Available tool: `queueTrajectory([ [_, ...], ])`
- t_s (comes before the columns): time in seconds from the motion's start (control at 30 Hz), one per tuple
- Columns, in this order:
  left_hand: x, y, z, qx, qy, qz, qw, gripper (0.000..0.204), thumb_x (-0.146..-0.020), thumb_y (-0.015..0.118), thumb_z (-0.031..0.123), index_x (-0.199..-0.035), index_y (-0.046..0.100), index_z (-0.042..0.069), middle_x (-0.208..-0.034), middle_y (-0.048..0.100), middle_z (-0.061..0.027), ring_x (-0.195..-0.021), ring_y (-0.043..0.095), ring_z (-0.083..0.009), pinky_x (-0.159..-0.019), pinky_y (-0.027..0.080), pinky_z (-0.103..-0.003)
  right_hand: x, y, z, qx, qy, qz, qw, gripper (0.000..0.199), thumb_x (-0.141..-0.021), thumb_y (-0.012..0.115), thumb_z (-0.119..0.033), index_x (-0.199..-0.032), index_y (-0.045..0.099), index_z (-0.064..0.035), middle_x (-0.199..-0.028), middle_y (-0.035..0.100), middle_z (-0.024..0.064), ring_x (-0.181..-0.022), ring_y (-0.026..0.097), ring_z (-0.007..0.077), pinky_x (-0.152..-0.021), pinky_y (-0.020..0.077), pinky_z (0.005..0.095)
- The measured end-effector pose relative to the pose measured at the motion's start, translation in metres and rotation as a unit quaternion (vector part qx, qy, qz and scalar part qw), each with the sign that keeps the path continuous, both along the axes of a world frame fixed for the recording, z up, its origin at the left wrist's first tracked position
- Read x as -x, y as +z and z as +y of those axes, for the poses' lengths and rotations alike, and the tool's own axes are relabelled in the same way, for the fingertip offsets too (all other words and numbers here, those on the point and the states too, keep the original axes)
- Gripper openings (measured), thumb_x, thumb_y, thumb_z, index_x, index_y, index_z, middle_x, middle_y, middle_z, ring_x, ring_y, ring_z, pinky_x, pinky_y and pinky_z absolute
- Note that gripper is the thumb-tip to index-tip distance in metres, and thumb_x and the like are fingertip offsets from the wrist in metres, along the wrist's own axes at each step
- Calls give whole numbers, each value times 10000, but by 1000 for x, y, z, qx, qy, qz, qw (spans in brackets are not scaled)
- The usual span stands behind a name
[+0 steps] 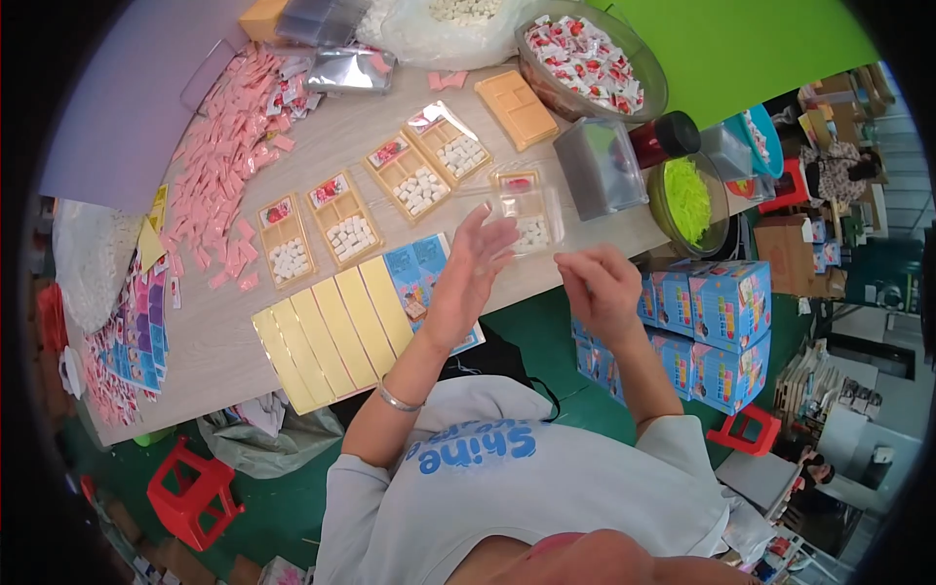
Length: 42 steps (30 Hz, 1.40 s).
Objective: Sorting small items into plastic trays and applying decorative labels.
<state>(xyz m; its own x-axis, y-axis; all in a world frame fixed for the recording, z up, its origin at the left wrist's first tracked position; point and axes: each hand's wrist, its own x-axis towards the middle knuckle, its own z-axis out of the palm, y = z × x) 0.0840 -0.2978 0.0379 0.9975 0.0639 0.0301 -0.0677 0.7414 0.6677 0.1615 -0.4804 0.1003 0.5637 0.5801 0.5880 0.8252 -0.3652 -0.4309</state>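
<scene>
My left hand (470,273), with a silver bangle on its wrist, is raised with its fingers apart and nothing visible in it. It is just left of a tray under a clear plastic cover (542,216) that holds white cubes. Near the table's front edge, my right hand (606,288) is curled with thumb and forefinger together; anything it pinches is too small to make out. Left of the covered tray, several yellow compartment trays (373,200) form a slanting row, holding white cubes (421,192) and small red-printed packets (389,152). An unfilled yellow tray (517,109) lies farther back.
Pink sachets (219,161) are heaped at left. Yellow-and-blue card sheets (331,327) overlap the front edge. At right are a bowl of wrapped packets (653,93), stacked clear lids (600,171), a dark jar (666,139) and a green-filled bowl (715,229). Blue boxes (726,307) stand below.
</scene>
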Motion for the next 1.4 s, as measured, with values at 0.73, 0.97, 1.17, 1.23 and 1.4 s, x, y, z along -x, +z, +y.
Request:
queueTrajectory([
  [0.73,-1,26,52,-39,97,88,991,340,-1063,500,215,-1341,536,23,-1127,640,-69,-990,644,-135,-860,511,-270,-71,0,-24,179,-70,-229,954,415,-776,700,-88,-1171,736,-211,-847,501,-10,-817,519,175,-762,384,358],
  [0.97,68,-42,96,-389,288,185,856,308,-1002,585,124,-1299,573,44,-1166,642,-90,-1022,632,-184,-903,495,-307,-99,-14,-52,269,-149,-92,947,431,-821,700,-129,-1251,671,-154,-1031,597,80,-989,563,278,-897,405,409],
  [1.17,106,-51,84,-786,162,162,574,624,-883,707,393,-1403,529,97,-1442,504,-139,-1350,423,-364,-1126,286,-538,-108,-29,-55,260,-94,4,961,470,-861,656,-112,-1329,619,-106,-1193,591,138,-1118,526,341,-1022,389,445],
  [1.23,112,-50,77,-838,124,186,498,706,-879,691,485,-1446,497,112,-1538,420,-136,-1433,332,-369,-1157,214,-583,-110,-36,-61,246,-93,19,965,459,-895,649,-169,-1343,600,-85,-1244,579,131,-1148,517,352,-1033,387,453],
  [1.4,123,-61,62,-851,109,197,474,849,-850,630,637,-1506,431,137,-1614,297,-126,-1491,208,-399,-1152,144,-648,-90,-30,-38,327,-158,-137,922,501,-932,641,-212,-1404,528,-84,-1345,537,149,-1243,483,352,-1078,340,462],
])
